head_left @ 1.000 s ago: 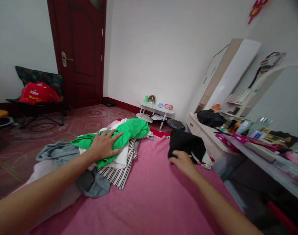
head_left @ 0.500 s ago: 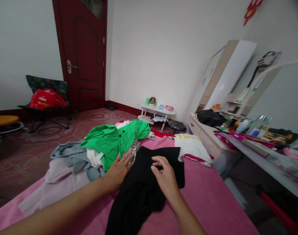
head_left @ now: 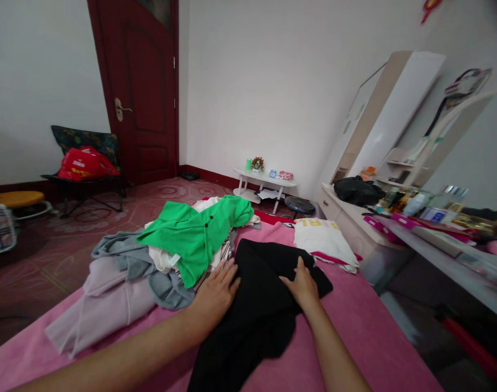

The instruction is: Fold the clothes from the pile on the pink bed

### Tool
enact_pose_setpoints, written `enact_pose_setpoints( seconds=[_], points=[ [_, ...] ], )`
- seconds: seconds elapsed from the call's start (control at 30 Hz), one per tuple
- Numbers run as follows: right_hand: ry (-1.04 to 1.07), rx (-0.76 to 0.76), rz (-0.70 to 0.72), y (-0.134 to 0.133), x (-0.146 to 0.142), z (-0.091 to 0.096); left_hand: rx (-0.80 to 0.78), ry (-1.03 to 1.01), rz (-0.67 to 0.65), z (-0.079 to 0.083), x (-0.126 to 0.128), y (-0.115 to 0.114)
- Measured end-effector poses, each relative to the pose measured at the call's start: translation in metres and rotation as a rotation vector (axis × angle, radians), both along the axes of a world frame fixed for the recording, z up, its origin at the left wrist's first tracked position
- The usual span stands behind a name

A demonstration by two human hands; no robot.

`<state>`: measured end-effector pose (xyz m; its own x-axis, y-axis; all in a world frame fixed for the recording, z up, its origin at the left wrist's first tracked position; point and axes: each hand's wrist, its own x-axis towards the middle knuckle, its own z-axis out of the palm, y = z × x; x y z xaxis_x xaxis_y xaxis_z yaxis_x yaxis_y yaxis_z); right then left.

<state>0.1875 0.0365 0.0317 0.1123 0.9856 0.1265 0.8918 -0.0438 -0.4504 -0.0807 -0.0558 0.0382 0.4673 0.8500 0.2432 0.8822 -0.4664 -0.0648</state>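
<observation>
The black garment (head_left: 260, 305) is laid out across the lower centre of the frame on a pink cover (head_left: 350, 332); one second earlier it was bunched at centre right, beneath the right hand (head_left: 304, 287). The folded white garment (head_left: 324, 239) at centre right, then largely covered by it, is now exposed. The left hand (head_left: 216, 296) has been shifted from the green garment (head_left: 183, 228) to the black one's left edge. The right hand, seen curled half a second ago, is now spread near the black garment's upper right part. Both hands are opened out, palms down; whether any cloth is pinched cannot be told. The black fabric is matte and plain, with shallow creases, a squarish upper end and a narrower part cut off by the bottom edge of the frame.
</observation>
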Motion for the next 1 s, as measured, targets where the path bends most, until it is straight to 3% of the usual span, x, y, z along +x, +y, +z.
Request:
enact_pose_setpoints(
  seconds=[0.17,0.3,0.47,0.53,0.63,0.7,0.8,0.9,1.0],
  points=[
    [-0.103,-0.044,0.037,-0.002,0.008,-0.003,0.084,0.062,0.041,0.008,-0.02,0.015],
    [-0.041,0.01,0.014,-0.003,0.014,-0.004,0.006,0.144,0.146,0.028,-0.046,0.028],
    [0.357,0.033,-0.01,-0.005,0.022,-0.006,0.006,0.171,0.183,0.052,-0.071,0.043],
    [0.477,0.021,-0.029,-0.005,0.024,-0.007,0.03,0.177,0.159,0.051,-0.073,0.047],
    [0.622,0.026,-0.06,-0.005,0.025,-0.002,-0.012,0.212,-0.022,0.04,-0.063,0.045],
    [0.725,0.043,-0.064,-0.007,0.024,0.011,-0.059,0.19,-0.098,0.029,-0.049,0.04],
    [1.049,0.147,0.027,-0.018,0.023,0.049,-0.166,-0.03,-0.056,0.016,-0.026,0.036],
    [1.464,0.346,0.207,-0.04,0.019,0.1,-0.276,-0.497,-0.026,0.008,-0.006,0.042],
    [1.721,0.47,0.345,-0.065,0.015,0.14,-0.59,-1.093,-0.029,0.006,0.015,0.046]
  ],
)
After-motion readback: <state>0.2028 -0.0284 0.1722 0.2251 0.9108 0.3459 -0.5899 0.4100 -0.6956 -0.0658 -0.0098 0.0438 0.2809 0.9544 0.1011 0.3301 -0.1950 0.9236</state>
